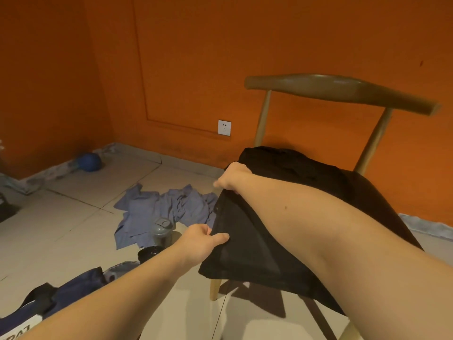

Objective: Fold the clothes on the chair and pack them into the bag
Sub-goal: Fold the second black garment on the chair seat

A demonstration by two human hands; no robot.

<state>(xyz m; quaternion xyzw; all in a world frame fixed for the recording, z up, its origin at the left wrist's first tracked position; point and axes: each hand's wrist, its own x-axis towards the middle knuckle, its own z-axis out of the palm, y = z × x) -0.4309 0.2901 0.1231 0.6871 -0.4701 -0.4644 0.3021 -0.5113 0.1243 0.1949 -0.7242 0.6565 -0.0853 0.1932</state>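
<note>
Black garment (257,253), limp, drapes wooden chair (343,92); left hand (202,241) pinches its buttoned edge; right hand (232,179) seemingly grips it.

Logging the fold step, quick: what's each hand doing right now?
Left hand: pinches the near edge of the black buttoned cloth garment on the wooden chair.
Right hand: grips the same garment's edge farther back.

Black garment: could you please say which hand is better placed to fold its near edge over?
Left hand, probably: its fingers pinch the black garment's near edge; the right hand grips farther back.
</note>
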